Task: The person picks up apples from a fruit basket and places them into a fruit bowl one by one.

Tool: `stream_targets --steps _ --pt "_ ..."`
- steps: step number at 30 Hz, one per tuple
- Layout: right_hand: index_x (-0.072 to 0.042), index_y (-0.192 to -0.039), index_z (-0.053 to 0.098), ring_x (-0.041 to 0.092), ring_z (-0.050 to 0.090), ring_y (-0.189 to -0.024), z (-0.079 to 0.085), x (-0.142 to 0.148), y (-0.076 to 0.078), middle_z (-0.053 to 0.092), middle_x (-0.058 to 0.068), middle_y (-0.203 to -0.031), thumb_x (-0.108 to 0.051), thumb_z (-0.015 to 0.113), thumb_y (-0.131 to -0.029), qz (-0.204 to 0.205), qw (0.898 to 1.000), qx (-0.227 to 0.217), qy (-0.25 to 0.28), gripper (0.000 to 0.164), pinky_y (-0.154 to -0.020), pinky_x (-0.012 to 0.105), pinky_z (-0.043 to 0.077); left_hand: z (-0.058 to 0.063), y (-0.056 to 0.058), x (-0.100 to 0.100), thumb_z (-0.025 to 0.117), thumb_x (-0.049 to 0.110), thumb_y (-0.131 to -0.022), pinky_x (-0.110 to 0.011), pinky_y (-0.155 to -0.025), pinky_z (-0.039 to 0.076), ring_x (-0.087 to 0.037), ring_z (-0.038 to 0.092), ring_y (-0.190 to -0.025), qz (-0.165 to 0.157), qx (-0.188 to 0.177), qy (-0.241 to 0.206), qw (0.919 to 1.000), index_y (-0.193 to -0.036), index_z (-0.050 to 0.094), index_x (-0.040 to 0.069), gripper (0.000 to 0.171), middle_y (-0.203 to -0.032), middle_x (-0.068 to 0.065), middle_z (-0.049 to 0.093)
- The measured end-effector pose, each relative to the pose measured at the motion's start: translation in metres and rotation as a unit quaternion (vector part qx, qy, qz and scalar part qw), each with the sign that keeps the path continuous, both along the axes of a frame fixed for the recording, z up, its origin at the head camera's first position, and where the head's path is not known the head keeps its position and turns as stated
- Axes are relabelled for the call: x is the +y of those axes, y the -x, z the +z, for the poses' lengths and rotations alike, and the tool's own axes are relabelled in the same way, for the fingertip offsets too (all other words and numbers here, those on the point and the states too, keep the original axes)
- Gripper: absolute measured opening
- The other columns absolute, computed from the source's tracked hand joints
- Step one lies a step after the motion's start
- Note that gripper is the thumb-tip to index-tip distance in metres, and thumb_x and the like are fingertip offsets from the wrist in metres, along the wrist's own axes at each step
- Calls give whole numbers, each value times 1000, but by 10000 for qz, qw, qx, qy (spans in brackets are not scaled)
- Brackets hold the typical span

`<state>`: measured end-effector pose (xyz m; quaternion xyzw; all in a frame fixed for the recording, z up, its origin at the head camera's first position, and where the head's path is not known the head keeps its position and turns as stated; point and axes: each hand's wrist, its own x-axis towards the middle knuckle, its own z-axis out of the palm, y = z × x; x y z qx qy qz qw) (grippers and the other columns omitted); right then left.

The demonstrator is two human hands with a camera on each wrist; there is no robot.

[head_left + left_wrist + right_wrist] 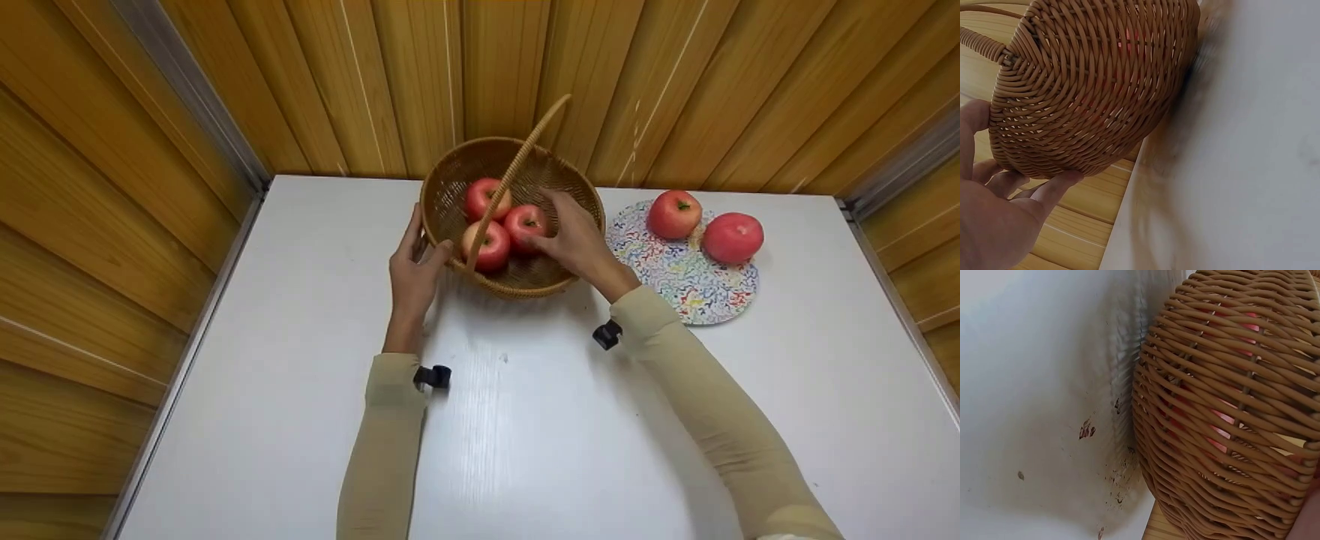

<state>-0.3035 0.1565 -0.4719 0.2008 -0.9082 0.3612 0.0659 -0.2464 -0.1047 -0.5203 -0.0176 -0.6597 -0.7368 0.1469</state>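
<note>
A brown wicker basket [525,289] with a tall arched handle [517,161] stands near the back edge of the table. My left hand [412,281] grips its left side, the thumb at the rim and the fingers against the outer weave, as the left wrist view shows. Three red apples lie inside: a back apple [480,199], a front apple [491,251] partly behind the handle, and a right apple [525,221]. My right hand [581,236] reaches over the basket's right rim and holds the right apple between thumb and fingers. The right wrist view shows mostly woven wall [1230,410].
Right of the basket, a round multicoloured speckled mat [682,292] lies on the white table [525,435]. Two more red fruits, an apple [673,215] and a rounder one [733,238], sit on its far part. Wood-plank walls [502,67] close in the back and sides.
</note>
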Motion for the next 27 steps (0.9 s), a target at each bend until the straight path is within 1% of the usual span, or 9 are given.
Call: stream_targets --steps 5,10,18,27 --pt "9 -154 46 41 47 -143 -3 -2 7 51 28 -152 -14 88 -90 108 9995 -167 -242 80 -122 48 36 0 -1 0 73 15 -99 -37 -102 56 -24 47 -147 23 -40 86 10000 -166 40 23 74 -166 3 42" --pt "8 -153 49 41 48 -142 -6 -2 11 53 28 -150 -14 89 -89 188 9989 -231 -365 79 -121 49 36 1 -1 2 73 14 -99 -38 -102 57 -25 47 -147 -29 9 56 10000 -165 41 24 74 -166 1 41" --pt "7 -153 49 42 47 -141 -8 -1 16 52 29 -149 -13 86 -90 219 9967 -481 -613 76 -120 51 37 2 1 3 73 8 -99 -36 -105 54 -26 48 -146 -48 187 32 9998 -165 42 19 73 -166 -2 42" --pt "9 -150 51 43 47 -141 -8 -2 21 54 30 -148 -13 88 -88 316 9950 -598 -739 75 -120 51 36 2 1 3 72 8 -98 -36 -105 54 -25 49 -145 -35 199 23 9998 -164 43 18 73 -166 -2 42"
